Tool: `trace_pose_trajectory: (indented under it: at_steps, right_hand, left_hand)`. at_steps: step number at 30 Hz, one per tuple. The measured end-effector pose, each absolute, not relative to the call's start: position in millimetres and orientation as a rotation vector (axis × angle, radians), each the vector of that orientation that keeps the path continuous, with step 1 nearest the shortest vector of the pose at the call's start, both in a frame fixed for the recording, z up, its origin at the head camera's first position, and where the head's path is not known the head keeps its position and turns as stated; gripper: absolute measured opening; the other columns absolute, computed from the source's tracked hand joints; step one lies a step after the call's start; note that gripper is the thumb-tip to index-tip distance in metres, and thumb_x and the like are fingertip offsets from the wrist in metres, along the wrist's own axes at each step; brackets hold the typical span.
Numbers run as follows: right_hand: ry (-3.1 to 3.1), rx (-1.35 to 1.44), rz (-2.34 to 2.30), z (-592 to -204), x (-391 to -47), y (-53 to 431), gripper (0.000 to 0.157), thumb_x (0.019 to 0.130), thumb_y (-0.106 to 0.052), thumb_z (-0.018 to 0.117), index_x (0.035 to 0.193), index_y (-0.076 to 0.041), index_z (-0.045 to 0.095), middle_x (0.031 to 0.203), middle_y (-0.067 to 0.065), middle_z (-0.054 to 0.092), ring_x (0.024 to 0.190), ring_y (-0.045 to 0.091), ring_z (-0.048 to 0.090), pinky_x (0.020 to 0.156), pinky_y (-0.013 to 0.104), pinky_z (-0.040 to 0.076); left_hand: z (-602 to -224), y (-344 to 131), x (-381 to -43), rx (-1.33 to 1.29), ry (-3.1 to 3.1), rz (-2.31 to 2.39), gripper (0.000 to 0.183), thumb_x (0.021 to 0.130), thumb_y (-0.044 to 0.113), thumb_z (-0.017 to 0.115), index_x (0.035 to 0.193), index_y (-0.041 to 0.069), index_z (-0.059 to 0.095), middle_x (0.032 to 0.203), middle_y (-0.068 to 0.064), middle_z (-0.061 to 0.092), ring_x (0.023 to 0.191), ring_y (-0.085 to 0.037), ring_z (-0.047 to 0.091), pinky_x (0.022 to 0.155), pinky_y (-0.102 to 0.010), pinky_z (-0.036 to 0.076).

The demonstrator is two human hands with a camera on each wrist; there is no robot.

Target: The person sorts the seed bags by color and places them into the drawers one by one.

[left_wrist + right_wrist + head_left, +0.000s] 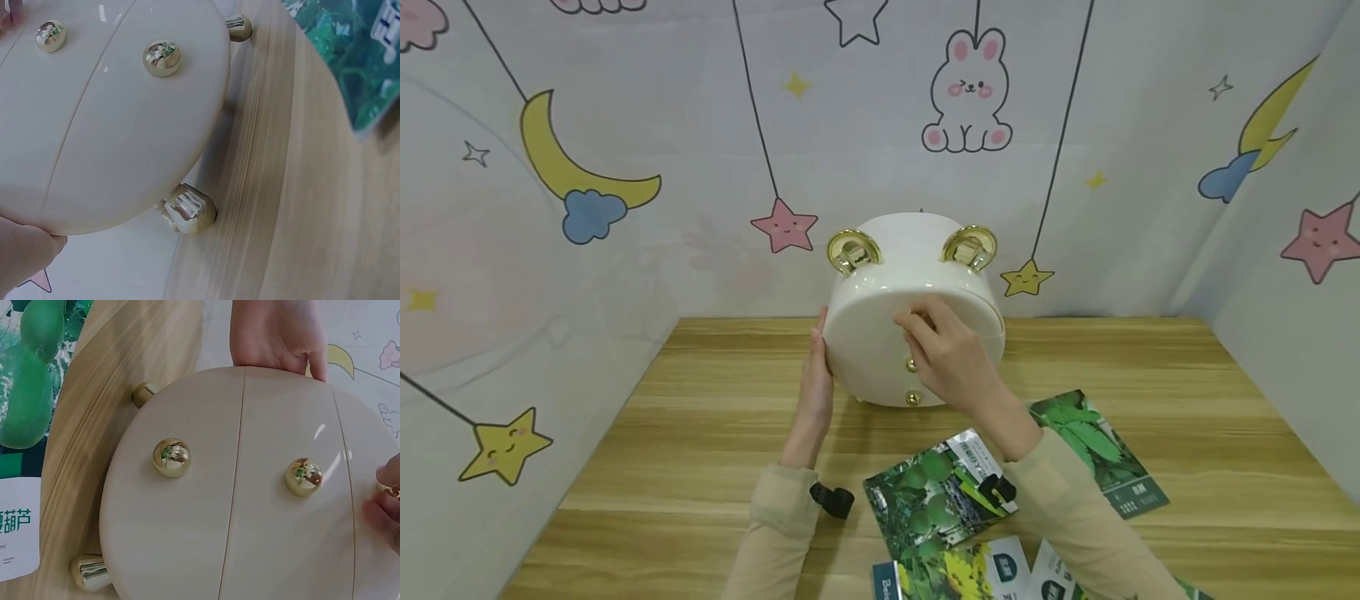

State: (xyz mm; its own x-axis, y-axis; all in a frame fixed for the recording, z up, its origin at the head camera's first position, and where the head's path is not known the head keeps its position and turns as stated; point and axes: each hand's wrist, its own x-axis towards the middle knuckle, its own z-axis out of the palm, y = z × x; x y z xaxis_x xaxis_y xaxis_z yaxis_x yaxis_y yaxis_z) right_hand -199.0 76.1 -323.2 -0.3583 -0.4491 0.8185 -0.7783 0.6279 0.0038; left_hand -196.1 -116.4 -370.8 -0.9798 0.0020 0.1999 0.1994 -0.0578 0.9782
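Observation:
A white round drawer box [872, 350] with gold ears and short gold feet stands on the table, its front facing me. My right hand [951, 354] pinches the topmost gold knob [392, 491] between thumb and fingers. Two lower gold knobs, the middle one [304, 477] and the bottom one [172, 457], are free of any hand. Thin seams cross the front, and the drawers look closed. Against the box's left side rests my left hand [816, 387], fingers straight up along it; the left wrist view shows part of this hand [25, 253] at the rim.
Several plant-picture packets lie on the wooden table [700, 467] nearer me: a green-fruit packet [917, 500], a leaf packet [1097, 450] to the right, and a yellow-flower packet [958, 575] at the bottom. A cartoon-printed cloth [865, 125] hangs close behind the box.

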Motion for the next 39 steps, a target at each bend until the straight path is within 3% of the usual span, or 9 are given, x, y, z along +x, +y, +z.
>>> trace_pose_trajectory:
  at_steps: [9, 18, 39]
  right_hand:
    - [-1.938, 0.956, 0.491, -328, -193, 78, 0.026, 0.080, 0.000, 0.059, 0.105, -0.004, 0.063, 0.098, 0.012, 0.055, 0.073, 0.016, 0.053, 0.058, 0.021, 0.048]
    - [-1.958, 0.969, 0.467, -337, -185, 77, 0.023, 0.081, -0.002, 0.059, 0.103, -0.006, 0.064, 0.099, 0.010, 0.057, 0.075, 0.015, 0.054, 0.052, 0.020, 0.046]
    - [-2.017, 1.014, 0.358, -355, -181, 80, 0.021, 0.080, -0.004, 0.063, 0.101, -0.006, 0.064, 0.100, 0.009, 0.059, 0.077, 0.014, 0.058, 0.060, 0.020, 0.050]
  left_hand:
    - [-371, -117, -196, -0.246, -2.049, -2.188, 0.049, 0.100, 0.039, 0.008, 0.147, 0.026, 0.013, 0.156, 0.008, 0.007, 0.142, -0.004, 0.005, 0.119, -0.035, 0.005]
    - [-371, -117, -196, -0.238, -2.049, -2.187, 0.048, 0.100, 0.038, 0.008, 0.147, 0.026, 0.013, 0.155, 0.009, 0.008, 0.142, -0.005, 0.005, 0.119, -0.034, 0.006]
    - [-371, -116, -196, -0.242, -2.051, -2.175, 0.049, 0.099, 0.041, 0.009, 0.146, 0.028, 0.014, 0.155, 0.011, 0.009, 0.142, -0.007, 0.006, 0.119, -0.037, 0.007]
